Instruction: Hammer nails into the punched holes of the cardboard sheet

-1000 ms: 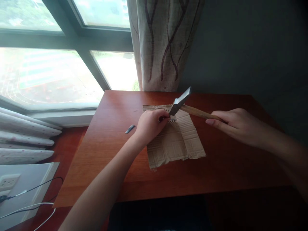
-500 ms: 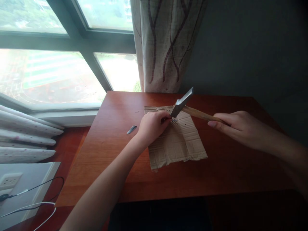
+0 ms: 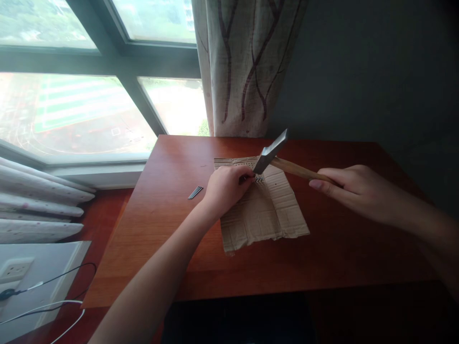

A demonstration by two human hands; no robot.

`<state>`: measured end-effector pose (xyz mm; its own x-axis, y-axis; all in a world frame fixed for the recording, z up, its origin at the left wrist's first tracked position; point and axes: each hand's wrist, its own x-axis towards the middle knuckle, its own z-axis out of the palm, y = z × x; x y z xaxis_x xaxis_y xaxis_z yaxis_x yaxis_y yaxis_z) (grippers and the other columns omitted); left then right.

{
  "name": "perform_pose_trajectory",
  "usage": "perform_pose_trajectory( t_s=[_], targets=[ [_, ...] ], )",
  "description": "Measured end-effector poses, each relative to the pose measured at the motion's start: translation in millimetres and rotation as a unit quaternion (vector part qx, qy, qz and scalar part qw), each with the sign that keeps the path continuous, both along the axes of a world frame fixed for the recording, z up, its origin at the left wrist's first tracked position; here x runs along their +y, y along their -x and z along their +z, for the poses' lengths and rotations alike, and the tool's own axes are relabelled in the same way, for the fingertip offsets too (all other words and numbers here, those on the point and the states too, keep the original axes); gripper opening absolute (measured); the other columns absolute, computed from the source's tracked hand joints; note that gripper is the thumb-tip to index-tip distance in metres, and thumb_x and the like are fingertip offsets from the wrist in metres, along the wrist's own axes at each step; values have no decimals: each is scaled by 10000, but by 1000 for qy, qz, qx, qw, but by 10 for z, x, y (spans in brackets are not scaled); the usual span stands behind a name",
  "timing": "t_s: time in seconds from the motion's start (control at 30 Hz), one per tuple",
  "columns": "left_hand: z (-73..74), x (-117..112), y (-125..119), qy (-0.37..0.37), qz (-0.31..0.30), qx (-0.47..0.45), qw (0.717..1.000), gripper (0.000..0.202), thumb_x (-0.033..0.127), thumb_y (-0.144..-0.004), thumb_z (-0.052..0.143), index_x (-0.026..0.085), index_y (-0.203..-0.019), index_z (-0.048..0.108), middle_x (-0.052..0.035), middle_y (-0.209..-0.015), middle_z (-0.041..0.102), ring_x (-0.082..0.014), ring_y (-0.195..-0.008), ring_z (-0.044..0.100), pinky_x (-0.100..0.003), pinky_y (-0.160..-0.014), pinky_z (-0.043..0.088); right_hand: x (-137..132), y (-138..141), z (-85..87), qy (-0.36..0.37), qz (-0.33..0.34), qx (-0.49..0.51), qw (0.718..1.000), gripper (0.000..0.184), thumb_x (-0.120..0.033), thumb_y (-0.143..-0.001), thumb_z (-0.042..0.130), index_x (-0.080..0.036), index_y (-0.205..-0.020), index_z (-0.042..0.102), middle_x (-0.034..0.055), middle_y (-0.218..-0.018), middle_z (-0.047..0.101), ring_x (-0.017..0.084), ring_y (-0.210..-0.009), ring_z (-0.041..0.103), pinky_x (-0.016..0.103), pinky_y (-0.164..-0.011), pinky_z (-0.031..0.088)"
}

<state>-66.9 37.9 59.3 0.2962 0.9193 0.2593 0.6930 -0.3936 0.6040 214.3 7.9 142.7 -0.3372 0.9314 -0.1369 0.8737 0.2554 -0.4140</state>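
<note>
My right hand [image 3: 344,184] is wrapped round the wooden handle of a hammer [image 3: 294,168]. Its grey metal head, with a long flat claw pointing up and away, rests at or just above the fingertips of my left hand [image 3: 229,186]. Those left fingers are pinched together over a piece of brown cardboard [image 3: 258,215]; whatever they hold is hidden by the hand and hammer head. Beside the fingertips, several small dark nail-like pieces [image 3: 258,179] show on the cardboard, near rows of small holes. Several loose nails [image 3: 195,192] lie side by side left of my left hand.
The cardboard lies on a reddish-brown wooden table [image 3: 165,258]. Behind the table hang a patterned curtain [image 3: 240,67] and a dark wall. A window is at the left. Cables [image 3: 53,306] run from a wall socket [image 3: 16,270] at the lower left.
</note>
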Motion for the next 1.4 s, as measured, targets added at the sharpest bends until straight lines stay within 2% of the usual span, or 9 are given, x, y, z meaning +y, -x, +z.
perform_pose_trajectory(
  t_s=[0.13,0.27,0.4,0.5,0.6,0.83,1.13,1.4],
  targets=[
    [35,1,15,4,-23,8,1000,98,230,-908,665,233,-908,763,-10,-855,781,-177,-708,686,-297,-655,473,-9,-7,-2,-9,-6,-2,1000,643,-793,-929,396,-225,-640,484,-22,-534,431,130,-478,419,318,-503,293],
    [115,-54,56,6,-38,28,999,187,273,-927,653,222,-1080,747,-49,-1015,785,-203,-789,705,-326,-686,498,-17,-22,-20,-13,-13,-4,1000,649,-800,-925,388,-225,-636,469,-28,-528,410,125,-474,409,319,-505,290],
    [168,-231,107,-46,-24,60,997,290,291,-960,606,225,-1225,704,-87,-1229,737,-274,-1019,694,-417,-845,539,-28,-53,-21,-6,-33,-10,999,661,-822,-910,385,-223,-639,452,-31,-536,401,122,-485,397,312,-495,279],
    [145,-418,128,-89,-44,119,988,284,379,-954,624,249,-1185,727,-103,-1354,674,-355,-1220,605,-527,-959,500,-31,-67,-3,-13,-39,-13,999,683,-847,-890,382,-222,-621,440,-30,-531,395,120,-480,389,312,-493,271],
    [67,-562,128,-101,-59,146,982,352,500,-952,607,271,-1188,732,-111,-1443,614,-397,-1324,522,-597,-1016,441,-29,-68,3,-10,-44,-16,999,685,-850,-886,384,-223,-616,441,-26,-532,401,122,-482,391,309,-496,270],
    [-83,-634,130,-110,-57,122,985,380,450,-991,537,260,-1272,707,-110,-1475,593,-356,-1330,528,-570,-1070,400,-47,-63,-44,24,-59,-28,998,629,-787,-924,423,-219,-655,456,-33,-563,406,123,-520,410,295,-520,283],
    [-109,-644,129,-115,-52,108,986,368,428,-982,563,257,-1270,715,-113,-1465,604,-355,-1321,538,-564,-1073,404,-63,-17,2,1,-31,-26,999,588,-729,-958,435,-221,-663,472,-46,-556,422,116,-498,429,293,-511,298],
    [-122,-642,125,-119,-51,107,986,370,434,-988,557,253,-1270,715,-108,-1470,603,-347,-1317,539,-554,-1071,410,-55,56,-7,26,-19,-34,999,608,-748,-953,406,-222,-661,490,-42,-551,442,121,-500,441,298,-517,302]
  ],
)
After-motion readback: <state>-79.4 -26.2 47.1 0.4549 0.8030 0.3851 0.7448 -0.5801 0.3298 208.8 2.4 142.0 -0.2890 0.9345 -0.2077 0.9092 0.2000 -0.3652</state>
